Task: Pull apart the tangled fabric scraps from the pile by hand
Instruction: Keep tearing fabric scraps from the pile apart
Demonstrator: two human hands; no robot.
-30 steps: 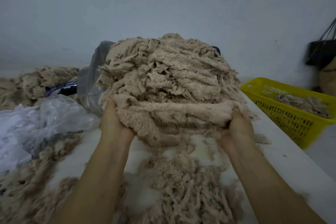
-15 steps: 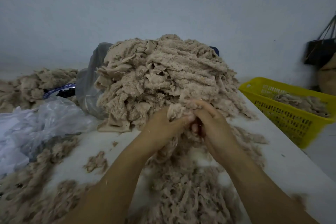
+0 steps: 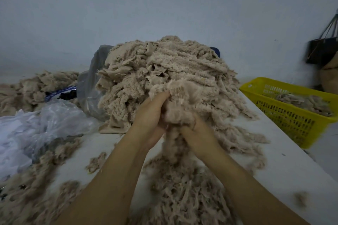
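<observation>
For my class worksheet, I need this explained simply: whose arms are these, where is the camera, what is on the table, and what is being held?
No machine: a person works bare-handed, filmed by a camera worn on their head, looking down. The left hand and right hand both grip one clump of beige scraps at the front of the big pile. Loose shreds litter the white table. A yellow basket on the right holds more scraps; a plastic bag lies left.
</observation>
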